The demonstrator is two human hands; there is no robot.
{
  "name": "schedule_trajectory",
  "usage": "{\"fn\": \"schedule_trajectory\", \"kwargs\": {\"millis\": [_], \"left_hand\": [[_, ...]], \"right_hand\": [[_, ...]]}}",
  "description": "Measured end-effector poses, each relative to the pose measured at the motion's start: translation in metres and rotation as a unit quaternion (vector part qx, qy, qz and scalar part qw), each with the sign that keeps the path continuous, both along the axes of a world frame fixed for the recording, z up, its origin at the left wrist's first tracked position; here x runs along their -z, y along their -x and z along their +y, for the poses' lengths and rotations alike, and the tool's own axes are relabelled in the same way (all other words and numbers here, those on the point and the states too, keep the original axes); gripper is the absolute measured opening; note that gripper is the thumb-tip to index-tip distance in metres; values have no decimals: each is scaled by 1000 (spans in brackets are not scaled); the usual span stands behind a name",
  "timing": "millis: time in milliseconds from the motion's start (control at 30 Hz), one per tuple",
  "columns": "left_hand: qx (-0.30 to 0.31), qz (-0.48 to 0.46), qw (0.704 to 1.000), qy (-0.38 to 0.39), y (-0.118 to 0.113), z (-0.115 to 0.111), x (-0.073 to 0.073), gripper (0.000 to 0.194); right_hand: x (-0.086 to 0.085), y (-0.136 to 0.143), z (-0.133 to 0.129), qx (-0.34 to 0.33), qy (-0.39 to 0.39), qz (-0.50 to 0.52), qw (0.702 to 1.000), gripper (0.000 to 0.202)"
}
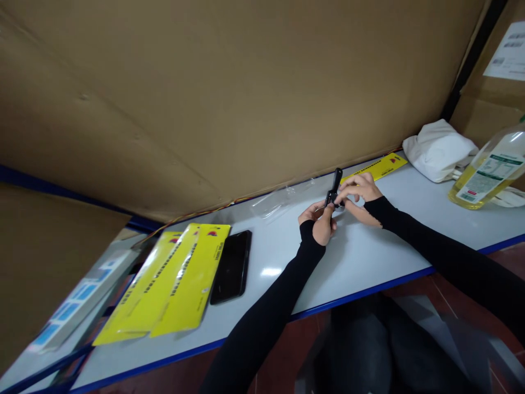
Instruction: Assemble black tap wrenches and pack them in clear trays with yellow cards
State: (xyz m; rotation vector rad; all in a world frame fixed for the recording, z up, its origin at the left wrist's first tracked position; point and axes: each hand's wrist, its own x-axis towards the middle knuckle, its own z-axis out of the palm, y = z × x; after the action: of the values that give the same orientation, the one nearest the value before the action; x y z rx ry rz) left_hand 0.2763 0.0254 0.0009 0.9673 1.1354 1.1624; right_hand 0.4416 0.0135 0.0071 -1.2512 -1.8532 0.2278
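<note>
Over the table, my left hand (322, 224) is closed around a black spokeshave (336, 179), its thumb lying along the tool's body. One handle points up and away from me; the lower end is hidden in the hand. My right hand (361, 194) bends in from the right, fingertips closed on the middle of the tool. Which small part they pinch is too small to make out. Just behind the right hand lies a yellow card (388, 165), partly covered by it. A clear plastic sleeve (279, 202) rests to the left of the tool.
Yellow printed packs (192, 279) overlap at the left beside a black phone (232, 268). A blue-and-white box (77, 298) is farther left. At right stand a bottle of yellow liquid (488, 169) and a white bag (438, 150). Cardboard (254, 98) walls the table's back.
</note>
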Motion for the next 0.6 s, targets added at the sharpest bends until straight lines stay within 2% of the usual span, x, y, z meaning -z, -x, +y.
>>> {"fn": "schedule_trajectory", "kwargs": {"millis": [200, 300, 467, 533, 600], "left_hand": [[-1, 5, 1000, -9, -2, -2, 3, 33], [4, 9, 1000, -11, -3, -3, 4, 35], [-2, 6, 1000, -26, -3, -3, 5, 40], [-4, 19, 999, -37, -3, -3, 6, 40], [-23, 51, 996, -70, -3, -4, 7, 37]], "right_hand": [[0, 3, -1, -5, 24, -4, 1000, 28], [3, 6, -2, 23, 19, 25, 999, 30], [7, 9, -1, -1, 34, 54, 998, 22], [10, 13, 1, 21, 59, 120, 991, 23], [13, 20, 5, 28, 120, 249, 961, 22]]}}
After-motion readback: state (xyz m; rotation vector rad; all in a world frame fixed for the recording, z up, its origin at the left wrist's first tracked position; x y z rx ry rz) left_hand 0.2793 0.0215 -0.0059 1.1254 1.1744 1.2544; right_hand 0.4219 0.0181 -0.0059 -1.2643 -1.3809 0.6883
